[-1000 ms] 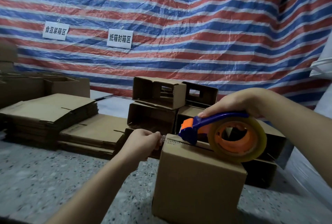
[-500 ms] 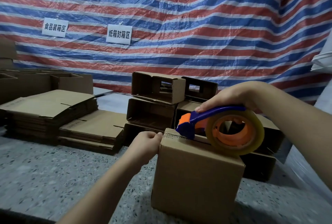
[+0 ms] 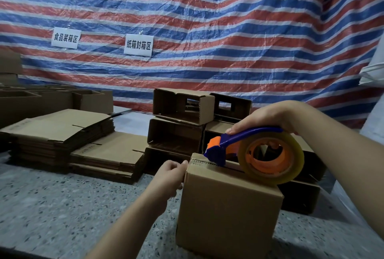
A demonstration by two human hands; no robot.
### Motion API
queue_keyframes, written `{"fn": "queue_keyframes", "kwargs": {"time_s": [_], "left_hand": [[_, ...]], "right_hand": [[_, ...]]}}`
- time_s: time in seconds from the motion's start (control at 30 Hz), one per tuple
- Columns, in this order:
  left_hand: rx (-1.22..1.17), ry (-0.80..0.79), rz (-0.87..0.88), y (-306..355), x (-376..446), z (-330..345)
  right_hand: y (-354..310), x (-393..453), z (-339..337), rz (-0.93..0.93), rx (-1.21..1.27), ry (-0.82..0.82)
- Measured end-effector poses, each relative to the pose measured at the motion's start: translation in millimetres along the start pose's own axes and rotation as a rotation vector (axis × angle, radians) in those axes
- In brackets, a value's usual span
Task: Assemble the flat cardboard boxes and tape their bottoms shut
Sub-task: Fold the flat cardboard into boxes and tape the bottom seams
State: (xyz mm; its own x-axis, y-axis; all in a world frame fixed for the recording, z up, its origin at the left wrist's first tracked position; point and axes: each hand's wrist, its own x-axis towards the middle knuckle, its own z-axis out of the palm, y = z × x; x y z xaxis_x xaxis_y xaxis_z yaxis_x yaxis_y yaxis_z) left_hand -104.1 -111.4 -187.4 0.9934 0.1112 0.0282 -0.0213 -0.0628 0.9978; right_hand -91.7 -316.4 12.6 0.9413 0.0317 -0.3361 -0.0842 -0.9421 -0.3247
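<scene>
Standing upright near the counter's [image 3: 62, 213] front edge, plain brown cardboard box [image 3: 226, 213], flaps folded shut on top, seam visible. Right hand [image 3: 268, 116] curls over blue-and-orange tape dispenser [image 3: 249, 150], forefinger along the handle; its clear roll rests on the box top, cutter at the far left edge. Left hand [image 3: 169, 175], fingers curled, presses the box's upper left corner; whether it pinches tape, cannot tell. Flat cardboard stacks [image 3: 60, 134] lie left; assembled boxes [image 3: 182, 107] piled behind.

Brown cardboard box [image 3: 226, 213], blue-and-orange tape dispenser [image 3: 239, 144], red-white-blue striped tarp [image 3: 207, 19], speckled grey table [image 3: 62, 206].
</scene>
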Motion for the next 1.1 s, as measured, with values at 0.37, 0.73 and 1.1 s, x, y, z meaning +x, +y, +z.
{"fn": "queue_keyframes", "kwargs": {"time_s": [0.37,0.73,1.1], "left_hand": [[-0.232,0.022,-0.036,-20,-6,9],[0.446,-0.061,0.446,13,-43,7],[0.856,0.061,0.688,16,-41,0]], "right_hand": [[-1,-2,0,-0.008,0.025,-0.019],[-2,1,-2,-0.007,-0.007,-0.006],[8,-4,-13,0.032,-0.03,-0.034]]}}
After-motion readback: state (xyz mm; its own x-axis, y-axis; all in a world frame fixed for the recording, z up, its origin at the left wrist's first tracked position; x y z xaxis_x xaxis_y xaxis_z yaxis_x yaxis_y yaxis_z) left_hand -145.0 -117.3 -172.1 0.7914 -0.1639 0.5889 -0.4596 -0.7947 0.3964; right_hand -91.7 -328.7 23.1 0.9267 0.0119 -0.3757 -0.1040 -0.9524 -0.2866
